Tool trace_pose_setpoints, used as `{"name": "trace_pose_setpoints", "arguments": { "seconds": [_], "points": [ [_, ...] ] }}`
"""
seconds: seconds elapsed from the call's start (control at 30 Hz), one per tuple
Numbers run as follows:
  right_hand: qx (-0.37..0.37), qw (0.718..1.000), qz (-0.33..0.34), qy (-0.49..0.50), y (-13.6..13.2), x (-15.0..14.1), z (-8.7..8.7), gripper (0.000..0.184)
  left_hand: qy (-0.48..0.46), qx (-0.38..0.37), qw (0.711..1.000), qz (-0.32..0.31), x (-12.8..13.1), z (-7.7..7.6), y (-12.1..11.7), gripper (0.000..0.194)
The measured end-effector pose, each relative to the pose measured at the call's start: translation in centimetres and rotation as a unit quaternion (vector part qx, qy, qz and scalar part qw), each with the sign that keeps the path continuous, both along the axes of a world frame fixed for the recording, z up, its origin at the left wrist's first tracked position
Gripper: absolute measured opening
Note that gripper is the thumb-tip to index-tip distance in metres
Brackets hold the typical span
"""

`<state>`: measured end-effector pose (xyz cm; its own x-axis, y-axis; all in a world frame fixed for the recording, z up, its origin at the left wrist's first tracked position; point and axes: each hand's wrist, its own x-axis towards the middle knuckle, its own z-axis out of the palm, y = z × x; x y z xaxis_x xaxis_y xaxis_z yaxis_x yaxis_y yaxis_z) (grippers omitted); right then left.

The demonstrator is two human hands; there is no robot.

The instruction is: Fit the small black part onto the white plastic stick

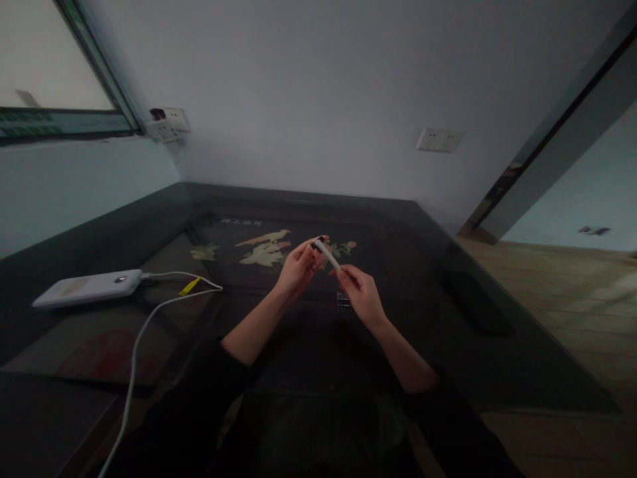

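Note:
Over the middle of the dark table, my right hand pinches the near end of a slim white rod, which slants up and left. My left hand is closed around a small dark piece at the rod's far end. Whether the dark piece is joined to the rod or separate, I cannot tell. Partly hidden beside my right hand, a small clear, shiny object lies on the table; its kind is unclear.
A white power bank lies at the left, its white cable with a yellow tag running towards me. At the right rests a flat dark object, perhaps a phone. The table meets the wall behind, which has sockets.

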<state>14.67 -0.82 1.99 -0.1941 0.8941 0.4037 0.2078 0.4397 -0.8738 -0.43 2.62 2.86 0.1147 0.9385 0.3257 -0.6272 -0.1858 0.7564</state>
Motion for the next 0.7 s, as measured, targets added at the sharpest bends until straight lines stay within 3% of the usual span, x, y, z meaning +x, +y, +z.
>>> {"name": "trace_pose_setpoints", "arguments": {
  "seconds": [0.33, 0.7],
  "points": [
    [0.022, 0.999, -0.032, -0.030, 0.25, 0.09, 0.02, 0.031, 0.009, 0.003, 1.000, -0.002, -0.19, -0.66, 0.39, 0.047],
    [0.009, 0.999, -0.012, -0.038, -0.04, -0.08, -0.17, 0.034, -0.034, -0.021, 0.999, 0.006, 0.04, 0.18, 0.05, 0.051]
  ]
}}
